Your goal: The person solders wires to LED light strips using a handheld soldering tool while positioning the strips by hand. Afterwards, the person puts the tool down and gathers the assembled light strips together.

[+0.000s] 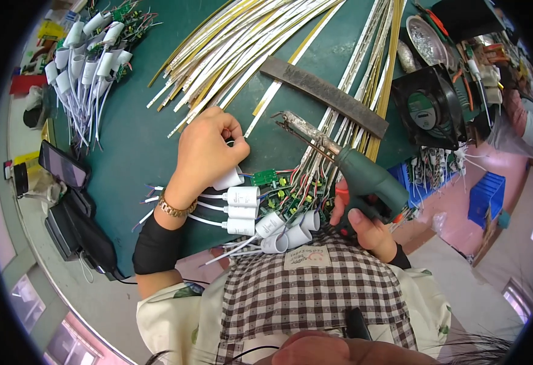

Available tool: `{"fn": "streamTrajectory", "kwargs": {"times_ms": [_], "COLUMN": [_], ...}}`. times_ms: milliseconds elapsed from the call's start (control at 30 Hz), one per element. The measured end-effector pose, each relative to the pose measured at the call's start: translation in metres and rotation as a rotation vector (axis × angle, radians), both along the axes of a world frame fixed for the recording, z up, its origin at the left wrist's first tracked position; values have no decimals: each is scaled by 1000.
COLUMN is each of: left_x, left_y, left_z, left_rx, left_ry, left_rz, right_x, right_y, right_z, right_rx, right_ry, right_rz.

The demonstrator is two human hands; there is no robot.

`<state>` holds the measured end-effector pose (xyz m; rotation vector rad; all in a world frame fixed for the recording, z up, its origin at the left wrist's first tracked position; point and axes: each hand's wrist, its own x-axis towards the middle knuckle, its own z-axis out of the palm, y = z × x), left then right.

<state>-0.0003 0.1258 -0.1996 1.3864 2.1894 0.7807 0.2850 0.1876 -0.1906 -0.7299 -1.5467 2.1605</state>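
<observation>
My right hand [368,230] grips a dark green soldering gun [363,173] with a red trigger. Its metal tip points up and left, over the table. My left hand [205,149] is closed in a pinch near the lower ends of the long, thin white-and-yellow LED strips [236,55]. What its fingertips hold is hidden. Under its palm a white cylinder [228,178] partly shows. Close to my apron lie several white plastic cylinders [242,211] with white cables, joined by thin wires to green circuit boards [265,177]. A dark flat bar [327,95] lies across the strips on the right.
A black fan [429,108] and a metal bowl [425,39] are at the right. At the far left lies a bundle of white cylinders [89,68] with boards. A phone [64,164] leans at the left edge. Blue baskets [486,198] stand lower right.
</observation>
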Motion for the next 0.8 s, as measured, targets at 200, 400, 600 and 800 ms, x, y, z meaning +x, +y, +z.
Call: {"fn": "streamTrajectory", "kwargs": {"times_ms": [200,400,600,800], "left_x": [0,-4,-33,-27], "left_y": [-1,-1,-13,-15], "left_z": [-1,3,6,7], "left_rx": [24,-12,-38,-31], "left_ry": [28,19,-727,-704], "left_rz": [-13,-51,-78,-49], "right_x": [1,5,9,10], "right_y": [-4,-6,-7,-7], "right_z": [1,-2,-2,-3], "right_rx": [-8,23,17,17], "right_ry": [2,21,43,21], "right_rz": [-60,-54,-91,-111]}}
